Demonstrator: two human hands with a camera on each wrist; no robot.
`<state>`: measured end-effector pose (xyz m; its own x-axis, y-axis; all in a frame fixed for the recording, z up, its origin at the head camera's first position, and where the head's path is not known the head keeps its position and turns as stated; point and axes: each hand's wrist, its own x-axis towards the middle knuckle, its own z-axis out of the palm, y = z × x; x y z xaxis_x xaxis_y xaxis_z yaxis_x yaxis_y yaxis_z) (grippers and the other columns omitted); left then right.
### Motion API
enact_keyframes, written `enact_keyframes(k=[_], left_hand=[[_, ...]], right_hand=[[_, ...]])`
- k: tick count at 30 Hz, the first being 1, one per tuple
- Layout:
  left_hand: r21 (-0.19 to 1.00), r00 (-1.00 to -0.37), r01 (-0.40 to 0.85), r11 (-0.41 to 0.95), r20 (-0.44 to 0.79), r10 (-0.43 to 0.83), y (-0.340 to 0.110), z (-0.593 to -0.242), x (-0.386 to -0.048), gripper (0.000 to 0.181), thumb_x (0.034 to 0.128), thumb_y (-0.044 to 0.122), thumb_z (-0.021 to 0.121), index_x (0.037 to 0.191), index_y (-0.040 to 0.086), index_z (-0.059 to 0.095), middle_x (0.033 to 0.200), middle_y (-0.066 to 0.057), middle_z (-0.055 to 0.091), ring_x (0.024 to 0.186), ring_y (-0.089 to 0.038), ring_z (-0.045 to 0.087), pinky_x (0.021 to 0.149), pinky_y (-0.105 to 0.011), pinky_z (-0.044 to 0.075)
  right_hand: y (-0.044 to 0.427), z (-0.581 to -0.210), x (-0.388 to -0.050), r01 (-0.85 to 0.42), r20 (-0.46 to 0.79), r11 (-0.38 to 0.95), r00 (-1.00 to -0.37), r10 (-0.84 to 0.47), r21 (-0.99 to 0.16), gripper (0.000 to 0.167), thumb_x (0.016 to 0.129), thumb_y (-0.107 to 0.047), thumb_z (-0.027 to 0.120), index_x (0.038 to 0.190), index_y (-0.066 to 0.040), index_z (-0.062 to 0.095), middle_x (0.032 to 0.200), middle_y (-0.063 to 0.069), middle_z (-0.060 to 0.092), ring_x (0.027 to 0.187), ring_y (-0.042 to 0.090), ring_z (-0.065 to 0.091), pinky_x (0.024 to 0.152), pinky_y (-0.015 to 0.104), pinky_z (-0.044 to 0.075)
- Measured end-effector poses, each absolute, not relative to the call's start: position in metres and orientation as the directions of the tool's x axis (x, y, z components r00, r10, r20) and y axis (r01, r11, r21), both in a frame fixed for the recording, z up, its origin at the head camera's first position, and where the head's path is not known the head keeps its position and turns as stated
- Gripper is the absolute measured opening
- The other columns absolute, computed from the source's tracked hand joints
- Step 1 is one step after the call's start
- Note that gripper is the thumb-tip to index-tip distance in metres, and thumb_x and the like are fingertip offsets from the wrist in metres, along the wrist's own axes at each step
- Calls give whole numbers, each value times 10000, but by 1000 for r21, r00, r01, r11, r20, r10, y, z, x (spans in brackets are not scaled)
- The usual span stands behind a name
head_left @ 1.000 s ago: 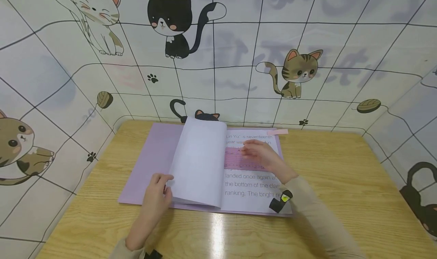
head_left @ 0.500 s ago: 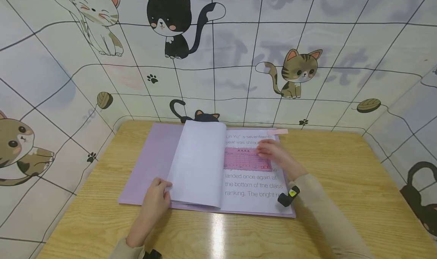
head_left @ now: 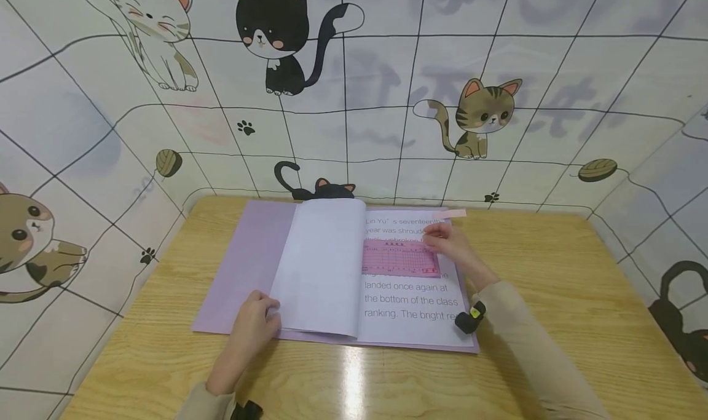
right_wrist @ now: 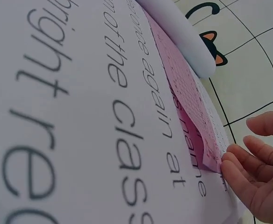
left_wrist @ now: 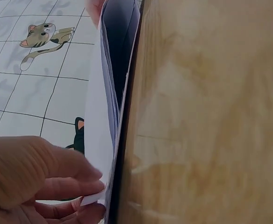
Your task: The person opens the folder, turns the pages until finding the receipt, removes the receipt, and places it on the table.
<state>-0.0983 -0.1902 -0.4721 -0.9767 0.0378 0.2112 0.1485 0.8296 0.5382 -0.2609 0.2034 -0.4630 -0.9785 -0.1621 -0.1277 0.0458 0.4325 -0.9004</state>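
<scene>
A book (head_left: 412, 331) with lilac covers lies open on the table. My left hand (head_left: 255, 323) holds the lower left corner of the turned white pages (head_left: 321, 266); in the left wrist view a paper corner (left_wrist: 93, 198) shows between the fingers. On the printed right page lies a pink slip (head_left: 395, 260) with a printed grid, its left end reaching the curled pages. My right hand (head_left: 450, 248) is at the slip's upper right corner. In the right wrist view its fingertips (right_wrist: 227, 161) touch or nearly touch the slip's end, the thumb held apart. The slip's near edge stands slightly raised there.
A pale pink tab (head_left: 455, 213) sticks out at the book's top right. The wooden table (head_left: 553, 272) extends on both sides of the book. Cat-printed sheeting (head_left: 381, 131) stands behind and at the sides. Black wrist cameras (head_left: 470, 317) sit on both sleeves.
My right hand has moved right along the pink slip to its right end, uncovering its grid. The left hand has shifted slightly down at the page corner, and the turned pages lie a little lower.
</scene>
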Motion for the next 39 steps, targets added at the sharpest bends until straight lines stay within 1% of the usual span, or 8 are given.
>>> enact_keyframes(k=[5,12,15,20,26,29,33,39], left_hand=[[536,-989,113,837,143,42,-191,-471,-100,230,677,-7,740,872,-112,678,865,-160,554,746,-253,551,664,-389,500],[494,-979,177,852,175,102,-194,-472,-103,291,594,24,823,817,-86,673,928,-168,522,851,-304,529,752,-431,487],[489,-979,188,852,164,122,-195,-471,-104,289,592,19,822,811,-86,665,910,-158,536,850,-312,539,754,-433,488],[499,-986,164,851,97,133,-195,-469,-106,305,627,15,808,860,-84,638,874,-141,572,823,-304,579,756,-428,497],[514,-991,135,847,52,126,-195,-467,-107,308,647,23,800,880,-84,628,882,-140,573,827,-290,568,759,-426,490],[520,-991,129,844,44,124,-195,-467,-107,306,650,23,796,880,-84,627,882,-138,570,824,-285,563,759,-425,488],[526,-991,129,840,43,125,-195,-466,-107,303,646,17,794,878,-82,627,879,-133,567,820,-281,559,755,-425,486],[535,-989,143,832,52,137,-198,-469,-108,312,636,18,803,875,-59,618,850,-95,544,750,-208,503,707,-385,468]], right_hand=[[209,-468,-264,-12,-96,533,-980,-174,-846,357,878,-116,611,1194,30,533,1149,215,577,1061,325,539,909,408,450],[210,-470,-269,-4,-113,598,-981,-159,-802,356,849,-81,629,1170,43,539,1116,215,581,1041,336,541,937,448,428],[211,-469,-269,-3,-134,619,-975,-174,-785,361,839,-72,634,1168,50,546,1100,209,582,1016,327,542,913,438,435],[211,-472,-270,-19,-139,629,-970,-201,-777,371,819,-63,652,1153,63,553,1063,200,581,973,312,539,853,402,445],[211,-477,-272,-54,-114,653,-971,-212,-756,331,795,-51,679,1097,43,579,1010,165,581,948,295,540,857,406,446],[210,-478,-271,-84,-95,663,-969,-229,-744,323,775,-37,687,1072,46,590,985,164,577,932,299,536,840,411,447],[208,-479,-271,-100,-99,689,-965,-243,-717,298,762,-41,699,1038,26,611,951,136,572,892,270,521,786,358,435],[204,-475,-268,-90,-136,713,-958,-253,-695,213,804,-64,677,999,0,622,872,102,550,818,232,486,696,313,396]])
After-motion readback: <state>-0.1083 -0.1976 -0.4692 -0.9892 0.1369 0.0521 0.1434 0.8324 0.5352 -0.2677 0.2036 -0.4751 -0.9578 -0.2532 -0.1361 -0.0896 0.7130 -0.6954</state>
